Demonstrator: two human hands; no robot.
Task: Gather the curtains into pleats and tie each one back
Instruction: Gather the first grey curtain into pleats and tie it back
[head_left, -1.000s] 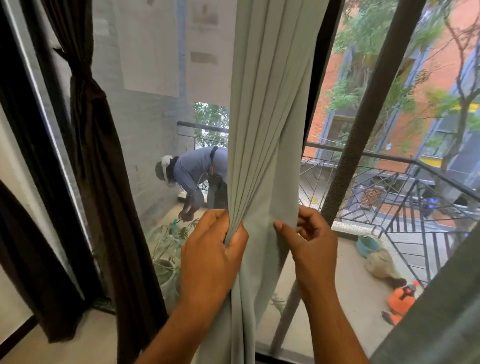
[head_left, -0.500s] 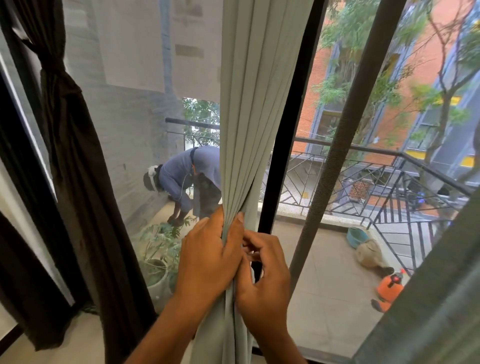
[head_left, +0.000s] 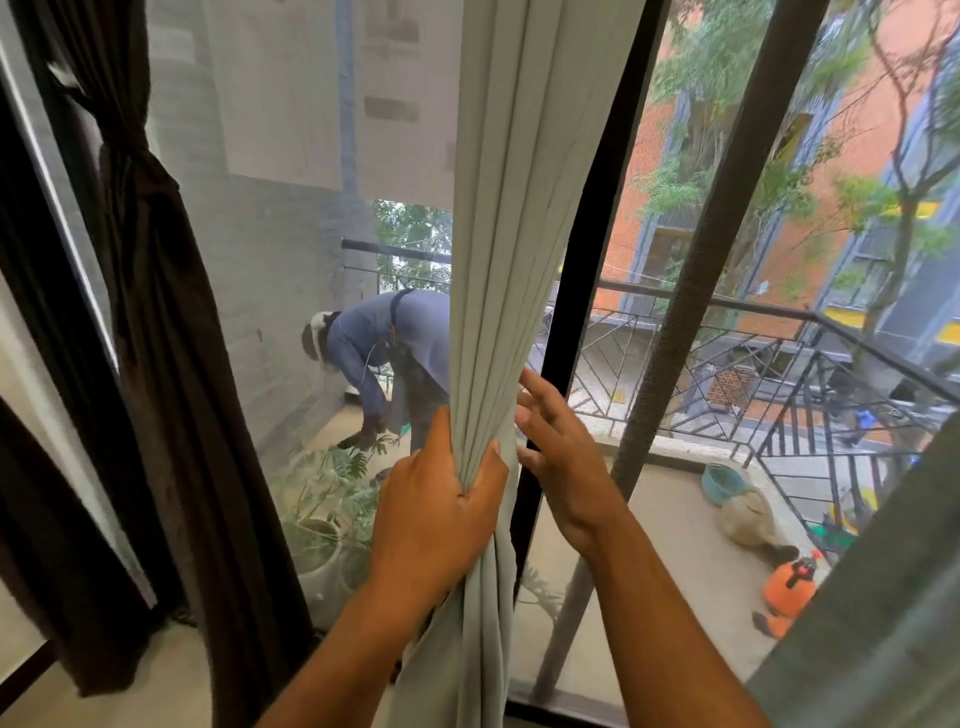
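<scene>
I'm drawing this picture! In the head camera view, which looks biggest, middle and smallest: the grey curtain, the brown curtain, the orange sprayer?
1. Brown curtain
2. Grey curtain, looking nearly as big, so their order is unsure
3. Orange sprayer, smallest, though it is farther away

Soft daylight through the window (head_left: 291, 208), edges bowed, slightly blurred

pale green curtain (head_left: 511, 218) hangs gathered into narrow pleats at mid-window; dark brown curtain (head_left: 156, 291) hangs left, already tied back high up.
</scene>
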